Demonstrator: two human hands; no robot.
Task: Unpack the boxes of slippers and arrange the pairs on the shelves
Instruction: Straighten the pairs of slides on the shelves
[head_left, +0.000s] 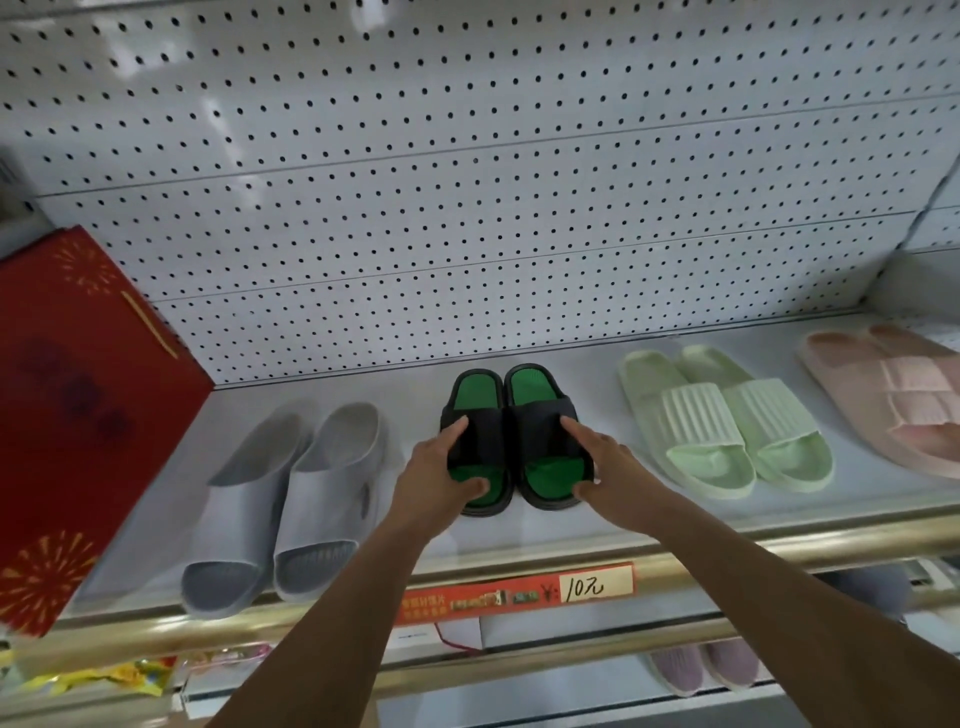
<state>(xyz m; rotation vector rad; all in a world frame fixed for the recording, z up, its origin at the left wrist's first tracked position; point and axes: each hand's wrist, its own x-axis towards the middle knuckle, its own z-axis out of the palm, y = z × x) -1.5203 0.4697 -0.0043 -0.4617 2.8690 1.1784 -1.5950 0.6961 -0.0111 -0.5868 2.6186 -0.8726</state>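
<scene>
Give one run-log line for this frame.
left hand + right hand: grip black-green slippers | on shelf | between grey pair, mint pair

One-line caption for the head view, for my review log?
Left hand and right hand grip the black-and-green slippers on the shelf, between grey slippers and mint slippers.

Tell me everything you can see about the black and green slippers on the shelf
The black and green slippers are a pair of open-toe slides with thick black soles, broad black straps and textured green footbeds, seemingly foam or rubber. They sit flat and side by side on the white shelf, toes toward the camera, between a grey pair and a pale green pair. The left hand grips the left slipper and the right hand grips the right one, thumbs at the toe ends.
</scene>
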